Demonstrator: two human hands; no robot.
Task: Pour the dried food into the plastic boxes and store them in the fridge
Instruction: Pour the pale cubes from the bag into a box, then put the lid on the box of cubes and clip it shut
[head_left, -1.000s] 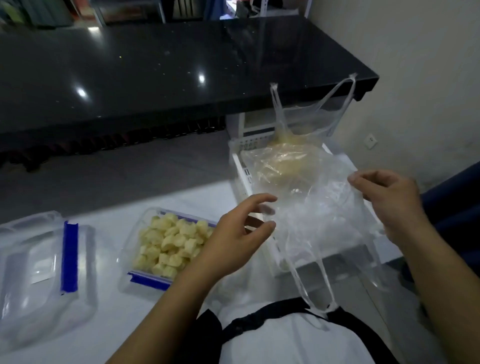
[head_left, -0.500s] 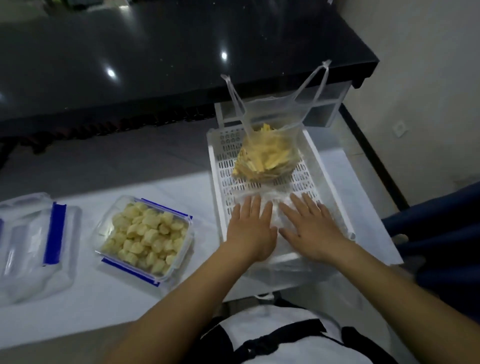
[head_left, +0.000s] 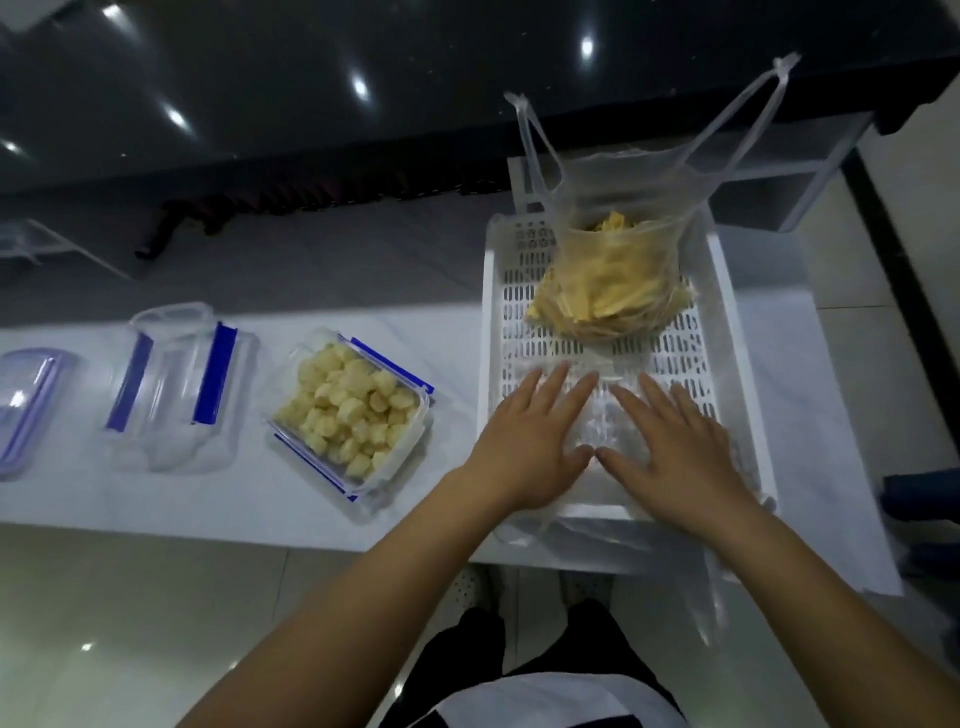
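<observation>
The clear plastic box with blue clips (head_left: 349, 410) is full of pale round dried food. A second ago both hands held up the empty clear bag (head_left: 602, 415); now the left hand (head_left: 524, 441) and right hand (head_left: 675, 447) press it flat, fingers straight, in the white holey tray (head_left: 491, 322). The see-through bag of yellow strips (head_left: 613, 280) (not poured yet) is probably next.

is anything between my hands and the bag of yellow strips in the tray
Nothing solid. Both the left hand and right hand press a flattened empty clear plastic bag on the white slotted plastic tray; the clear bag of yellow dried strips stands just beyond, bare tray between.
</observation>
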